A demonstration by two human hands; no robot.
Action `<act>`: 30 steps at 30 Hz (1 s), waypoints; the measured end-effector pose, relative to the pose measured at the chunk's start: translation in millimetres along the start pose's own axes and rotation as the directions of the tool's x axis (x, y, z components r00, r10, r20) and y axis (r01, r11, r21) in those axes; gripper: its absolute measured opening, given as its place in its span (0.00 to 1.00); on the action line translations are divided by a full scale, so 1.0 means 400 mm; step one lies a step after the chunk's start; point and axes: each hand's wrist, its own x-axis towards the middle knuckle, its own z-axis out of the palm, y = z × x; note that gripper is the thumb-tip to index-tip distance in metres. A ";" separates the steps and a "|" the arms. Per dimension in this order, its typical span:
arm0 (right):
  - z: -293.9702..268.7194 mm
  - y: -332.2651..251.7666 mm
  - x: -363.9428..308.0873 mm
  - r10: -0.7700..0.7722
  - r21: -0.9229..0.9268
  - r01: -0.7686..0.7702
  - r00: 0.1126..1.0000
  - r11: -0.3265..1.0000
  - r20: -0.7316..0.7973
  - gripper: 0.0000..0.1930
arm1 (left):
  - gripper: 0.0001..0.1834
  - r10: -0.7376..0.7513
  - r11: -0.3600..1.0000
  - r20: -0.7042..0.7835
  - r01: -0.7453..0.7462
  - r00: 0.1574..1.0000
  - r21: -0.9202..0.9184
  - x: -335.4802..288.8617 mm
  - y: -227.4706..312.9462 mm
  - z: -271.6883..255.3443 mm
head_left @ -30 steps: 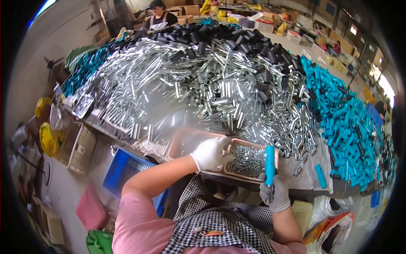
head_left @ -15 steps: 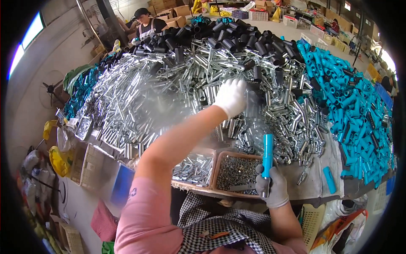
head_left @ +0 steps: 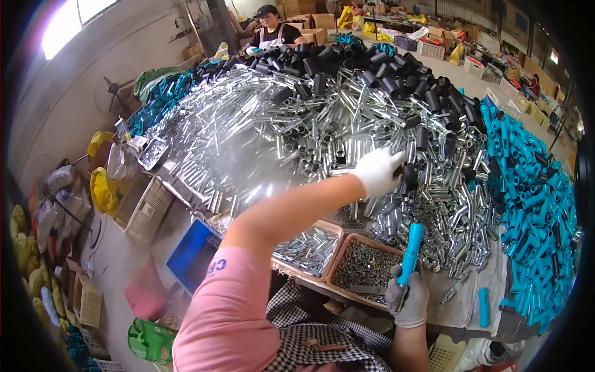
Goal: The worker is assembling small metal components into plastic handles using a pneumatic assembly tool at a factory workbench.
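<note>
Black sleeve [head_left: 409,177] now lies at three o'clock from your left hand [head_left: 378,172], within reach, grip unclear; right hand [head_left: 412,301] still clasps teal tube [head_left: 411,251].

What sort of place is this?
It looks like a factory workshop: a big heap of silver metal tubes, a pile of teal tubular parts on the right, and another person beyond the heap.

A bright window [head_left: 77,25] glows high in the pale wall [head_left: 56,124] at left, above a grey floor [head_left: 121,251].
</note>
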 end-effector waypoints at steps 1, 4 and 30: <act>-0.013 -0.002 0.003 -0.006 0.000 0.006 1.000 1.000 -0.001 0.23 | 0.23 -0.045 0.992 -0.023 0.042 0.999 -0.117 -0.050 0.008 -0.029; 0.007 -0.014 -0.009 -0.014 -0.091 0.014 1.000 0.996 0.011 0.23 | 0.25 -0.248 0.831 0.149 0.289 0.957 -0.476 -0.208 0.049 -0.108; -0.126 0.011 -0.054 0.094 0.259 -0.205 0.918 0.944 0.385 0.25 | 0.20 -0.346 -0.090 0.422 0.418 0.838 -0.904 -0.545 0.170 -0.094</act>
